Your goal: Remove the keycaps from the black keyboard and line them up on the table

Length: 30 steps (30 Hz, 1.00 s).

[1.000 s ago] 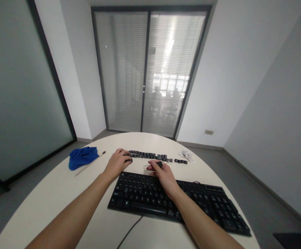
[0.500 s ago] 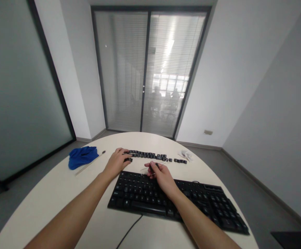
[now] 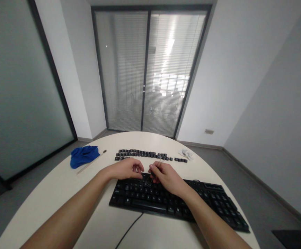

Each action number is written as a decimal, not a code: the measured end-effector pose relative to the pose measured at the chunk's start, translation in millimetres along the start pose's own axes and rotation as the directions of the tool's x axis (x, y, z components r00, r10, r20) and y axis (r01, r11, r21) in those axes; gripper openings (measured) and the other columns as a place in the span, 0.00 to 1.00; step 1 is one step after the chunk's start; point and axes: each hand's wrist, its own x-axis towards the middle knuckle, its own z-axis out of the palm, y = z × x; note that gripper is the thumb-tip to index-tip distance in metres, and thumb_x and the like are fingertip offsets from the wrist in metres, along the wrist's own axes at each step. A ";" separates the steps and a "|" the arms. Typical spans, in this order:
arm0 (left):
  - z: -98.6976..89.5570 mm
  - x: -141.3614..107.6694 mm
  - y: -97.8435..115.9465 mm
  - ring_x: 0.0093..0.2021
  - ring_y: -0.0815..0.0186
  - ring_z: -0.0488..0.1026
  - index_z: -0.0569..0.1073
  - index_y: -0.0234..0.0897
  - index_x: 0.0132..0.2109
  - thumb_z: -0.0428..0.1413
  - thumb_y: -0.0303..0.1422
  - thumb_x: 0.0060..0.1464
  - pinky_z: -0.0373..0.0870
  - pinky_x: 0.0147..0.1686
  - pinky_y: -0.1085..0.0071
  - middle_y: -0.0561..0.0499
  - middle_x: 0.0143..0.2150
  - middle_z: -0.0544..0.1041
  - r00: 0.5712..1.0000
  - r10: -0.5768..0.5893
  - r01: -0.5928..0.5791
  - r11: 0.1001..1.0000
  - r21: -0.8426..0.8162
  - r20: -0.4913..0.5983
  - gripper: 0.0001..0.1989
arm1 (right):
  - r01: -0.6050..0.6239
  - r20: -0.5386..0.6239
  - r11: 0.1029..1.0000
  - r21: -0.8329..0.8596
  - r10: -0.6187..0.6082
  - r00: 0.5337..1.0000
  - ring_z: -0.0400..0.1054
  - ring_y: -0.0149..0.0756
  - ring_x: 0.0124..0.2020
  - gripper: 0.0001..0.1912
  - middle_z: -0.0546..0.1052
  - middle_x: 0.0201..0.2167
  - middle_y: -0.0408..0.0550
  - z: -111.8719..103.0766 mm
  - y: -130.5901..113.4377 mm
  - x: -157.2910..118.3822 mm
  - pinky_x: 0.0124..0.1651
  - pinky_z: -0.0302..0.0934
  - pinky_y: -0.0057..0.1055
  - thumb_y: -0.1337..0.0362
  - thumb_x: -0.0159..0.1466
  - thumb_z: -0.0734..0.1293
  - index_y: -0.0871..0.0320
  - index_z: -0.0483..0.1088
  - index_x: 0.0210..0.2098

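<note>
A black keyboard [image 3: 150, 206] lies on the round table, keys facing up. Over its middle top rows, my right hand [image 3: 167, 176] is closed around a wire keycap puller [image 3: 148, 182], whose thin metal loops point down at the keys. My left hand [image 3: 128, 168] hovers at the keyboard's upper left edge, thumb and fingers curved with a gap between them and nothing visible held. Beyond both hands, loose black keycaps [image 3: 142, 154] lie in rows; my left hand partly hides the nearest row.
On the left of the cream tabletop [image 3: 62, 193] lie a blue cloth [image 3: 84, 156] and a thin brush [image 3: 91, 162] with a dark tip. A crumpled white item [image 3: 186, 154] rests at the right. The keyboard's cable [image 3: 129, 230] runs toward me.
My left hand has moved from the loose keycaps back toward the keyboard, to the right and nearer me. My right hand has turned the keycap puller so its loops point down.
</note>
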 end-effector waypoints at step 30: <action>11.4 -5.4 17.7 0.42 0.61 0.74 0.78 0.39 0.46 0.63 0.36 0.46 0.67 0.40 0.71 0.50 0.42 0.79 0.982 -0.112 0.087 0.983 0.164 0.153 0.18 | 0.102 -0.025 0.969 -0.226 -0.111 0.994 0.67 0.36 0.30 0.22 0.72 0.26 0.44 5.4 -3.7 -18.1 0.37 0.57 0.31 0.55 0.72 0.50 0.54 0.70 0.33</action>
